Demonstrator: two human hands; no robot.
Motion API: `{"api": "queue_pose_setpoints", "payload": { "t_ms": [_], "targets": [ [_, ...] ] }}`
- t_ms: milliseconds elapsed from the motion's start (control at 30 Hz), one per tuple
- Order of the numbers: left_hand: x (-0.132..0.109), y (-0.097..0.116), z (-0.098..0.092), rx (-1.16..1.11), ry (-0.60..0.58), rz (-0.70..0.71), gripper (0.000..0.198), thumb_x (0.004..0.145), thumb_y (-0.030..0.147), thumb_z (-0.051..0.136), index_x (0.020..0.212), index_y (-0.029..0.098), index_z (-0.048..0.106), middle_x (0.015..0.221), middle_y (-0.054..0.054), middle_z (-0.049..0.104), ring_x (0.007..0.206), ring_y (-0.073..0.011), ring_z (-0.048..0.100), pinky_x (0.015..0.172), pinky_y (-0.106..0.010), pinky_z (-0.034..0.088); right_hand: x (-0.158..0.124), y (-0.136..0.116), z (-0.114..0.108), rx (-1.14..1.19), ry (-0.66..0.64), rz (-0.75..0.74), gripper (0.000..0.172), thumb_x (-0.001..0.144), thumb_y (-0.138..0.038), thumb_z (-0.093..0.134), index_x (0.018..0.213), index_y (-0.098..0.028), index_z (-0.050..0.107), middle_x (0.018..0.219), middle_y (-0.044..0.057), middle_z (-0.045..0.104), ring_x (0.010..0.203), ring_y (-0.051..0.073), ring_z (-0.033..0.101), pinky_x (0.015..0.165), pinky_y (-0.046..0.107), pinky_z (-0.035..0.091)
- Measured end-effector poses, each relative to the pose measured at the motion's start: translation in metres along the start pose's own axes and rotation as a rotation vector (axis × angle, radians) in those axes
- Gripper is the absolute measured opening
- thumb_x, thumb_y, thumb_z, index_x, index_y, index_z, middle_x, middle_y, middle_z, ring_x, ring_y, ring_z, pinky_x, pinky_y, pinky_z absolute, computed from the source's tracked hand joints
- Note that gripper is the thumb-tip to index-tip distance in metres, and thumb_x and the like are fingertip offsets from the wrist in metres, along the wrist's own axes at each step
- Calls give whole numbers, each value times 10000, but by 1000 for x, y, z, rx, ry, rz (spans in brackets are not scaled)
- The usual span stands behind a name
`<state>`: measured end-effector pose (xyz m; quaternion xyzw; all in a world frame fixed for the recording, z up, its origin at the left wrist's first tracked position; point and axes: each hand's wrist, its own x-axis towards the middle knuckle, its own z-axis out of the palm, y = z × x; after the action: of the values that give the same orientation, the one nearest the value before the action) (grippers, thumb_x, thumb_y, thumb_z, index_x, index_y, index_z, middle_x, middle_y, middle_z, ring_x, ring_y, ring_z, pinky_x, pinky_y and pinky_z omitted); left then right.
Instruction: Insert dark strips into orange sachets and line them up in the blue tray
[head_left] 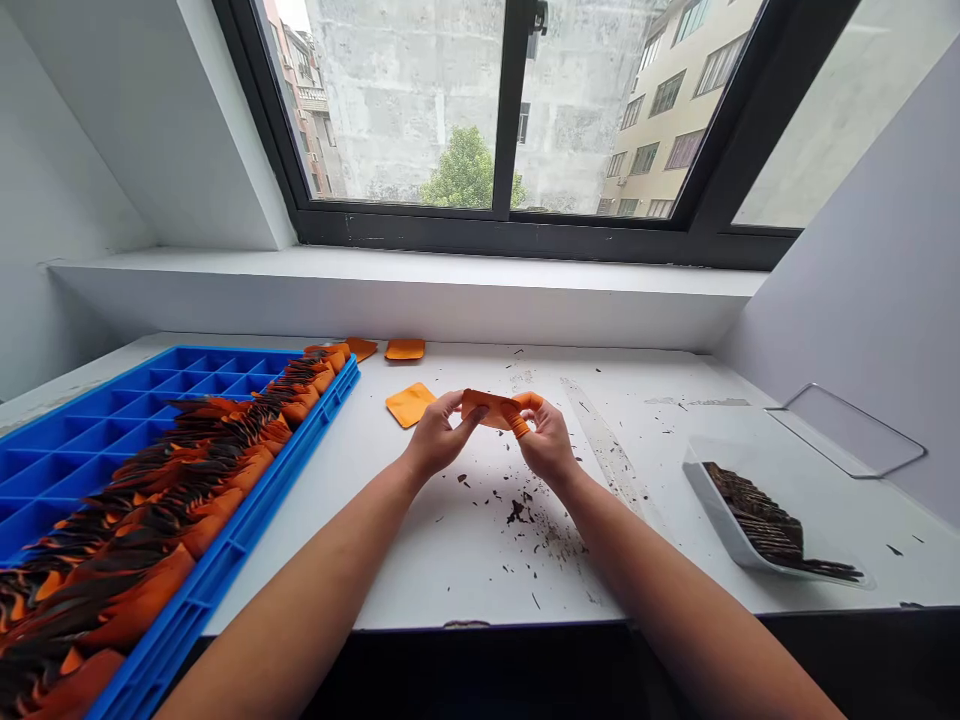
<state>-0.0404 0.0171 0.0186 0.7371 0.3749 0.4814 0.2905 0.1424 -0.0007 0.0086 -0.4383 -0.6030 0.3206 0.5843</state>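
My left hand [441, 436] pinches the left end of a small flat orange pouch [486, 404] between thumb and fingers. At its other end, my right hand [547, 442] grips the same pouch, with orange coverings on some fingers. Both hands hold it raised over the white table. Just left of my left hand lies an orange square pouch [409, 405]. Farther back are another orange pouch [405, 349] and one more [363, 348] near the tray's corner. Whether anything is inside the held pouch cannot be seen.
At left, a blue compartment tray [82, 432] carries rows of orange and dark brown pieces [217, 500]. A clear plastic box [705, 500] with stacked dark flat strips [757, 515] stands right, near a wire frame [847, 430]. Dark crumbs [517, 511] litter the white table [420, 570].
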Motion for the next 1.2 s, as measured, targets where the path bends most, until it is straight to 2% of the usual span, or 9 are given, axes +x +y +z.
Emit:
{"api": "queue_pose_setpoints", "payload": {
  "t_ms": [133,300,367,500,600,700,867,1033,1200],
  "targets": [
    [2,-6,7,-220,21,-61,319,911,492,644,984,189,713,963,-73,745,933,-226,684,872,-365,516,1,5,2,115,-22,98,394,808,-605,706,832,-226,602,853,37,652,721,188,568,652,336,479],
    [7,-4,9,-238,374,-28,260,839,448,749,861,192,710,840,-48,732,815,-190,677,798,-342,525,-2,1,4,-62,50,-33,278,882,-502,625,883,-225,599,926,56,666,839,217,598,786,396,491],
    [6,1,7,-139,425,48,208,853,411,746,863,204,728,854,-42,740,810,-186,668,798,-345,516,-5,-3,5,-155,41,-109,221,878,-431,631,949,-222,628,1004,72,673,930,235,602,866,431,479],
    [2,10,2,108,259,224,159,883,372,727,821,227,747,822,-33,738,828,-204,641,869,-392,487,-9,-8,6,-108,-19,-108,409,855,-432,686,1210,-240,617,1213,107,650,1061,261,603,915,466,480],
    [1,11,0,136,172,236,212,897,405,711,789,224,732,794,-36,725,830,-211,632,899,-411,475,-8,-9,6,-93,-73,-119,267,873,-430,670,1060,-240,676,1132,88,676,1058,263,610,904,453,477],
    [2,7,2,-16,191,110,243,877,452,724,867,210,705,887,-51,732,863,-208,651,878,-398,499,-7,-9,5,-128,-59,-131,196,882,-428,659,877,-233,675,949,57,694,956,246,622,869,431,466],
    [-2,1,9,-146,50,-23,574,783,457,819,1260,243,581,1333,-120,640,1214,-279,604,1026,-480,454,-6,-10,4,-103,18,-66,287,817,-496,733,777,-228,641,845,32,689,845,221,610,840,415,449],
    [-9,1,14,-112,-129,5,798,650,426,922,1348,298,556,1404,-106,589,1344,-335,510,1153,-551,350,-6,-11,4,116,1,65,474,664,-510,865,610,-227,489,682,-23,590,671,162,533,722,362,458],
    [-14,4,22,-113,-175,49,1035,552,325,973,1454,335,464,1452,-108,525,1340,-331,509,1110,-491,435,-8,-16,7,305,-107,127,568,558,-449,940,568,-219,420,678,-32,537,648,141,517,650,315,454]
  ]
}}
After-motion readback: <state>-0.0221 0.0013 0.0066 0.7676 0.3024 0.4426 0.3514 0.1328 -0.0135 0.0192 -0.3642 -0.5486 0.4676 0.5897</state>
